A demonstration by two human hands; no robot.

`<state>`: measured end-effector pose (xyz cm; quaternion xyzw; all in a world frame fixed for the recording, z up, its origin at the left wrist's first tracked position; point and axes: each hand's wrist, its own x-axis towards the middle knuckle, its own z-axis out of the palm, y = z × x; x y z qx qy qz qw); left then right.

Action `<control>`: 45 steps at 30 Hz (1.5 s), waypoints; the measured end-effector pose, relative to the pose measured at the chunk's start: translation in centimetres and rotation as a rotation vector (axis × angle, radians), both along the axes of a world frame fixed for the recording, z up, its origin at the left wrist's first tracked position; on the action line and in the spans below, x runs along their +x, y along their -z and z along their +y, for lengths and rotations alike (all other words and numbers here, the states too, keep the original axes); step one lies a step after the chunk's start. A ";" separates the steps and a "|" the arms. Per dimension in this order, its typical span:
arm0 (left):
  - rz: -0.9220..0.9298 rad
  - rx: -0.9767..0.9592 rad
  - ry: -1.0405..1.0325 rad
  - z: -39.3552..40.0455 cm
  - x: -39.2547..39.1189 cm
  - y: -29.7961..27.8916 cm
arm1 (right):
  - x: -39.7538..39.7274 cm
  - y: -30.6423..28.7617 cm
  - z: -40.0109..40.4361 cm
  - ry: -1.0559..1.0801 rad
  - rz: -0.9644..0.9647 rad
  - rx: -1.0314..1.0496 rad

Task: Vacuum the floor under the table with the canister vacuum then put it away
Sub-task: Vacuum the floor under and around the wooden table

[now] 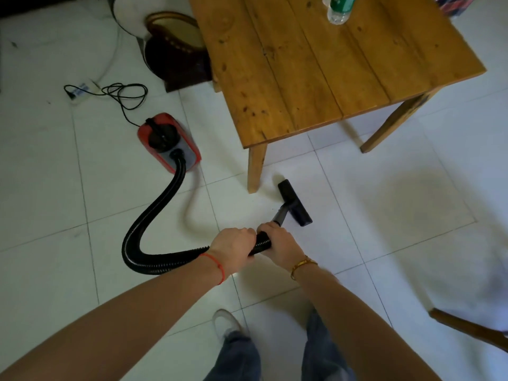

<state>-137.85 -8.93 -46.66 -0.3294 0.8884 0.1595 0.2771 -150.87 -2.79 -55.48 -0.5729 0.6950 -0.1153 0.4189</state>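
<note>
My left hand (233,247) is wrapped around the ribbed black hose (154,215), and my right hand (279,244) grips it just ahead, where the hose meets the wand (281,214). A red string circles my left wrist and a gold bracelet my right. The wand slants down to the black floor nozzle (294,202), which rests flat on the white tile floor (384,204) just beside the near leg of the wooden table (316,64), not under the tabletop. Behind my left hand the hose loops low, then climbs to the red canister vacuum (169,141), which sits on the tiles to the left of the table. Its black cord (125,93) trails in loose coils to a white power strip (82,90) farther back. A plastic bottle (339,8) stands on the table's far side. A dark wooden stand (178,50) sits by the table's left edge.
</note>
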 end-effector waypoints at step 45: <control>0.071 -0.049 -0.606 -27.4 14.2 1.6 | 13.5 1.4 -35.6 -0.509 0.012 -0.108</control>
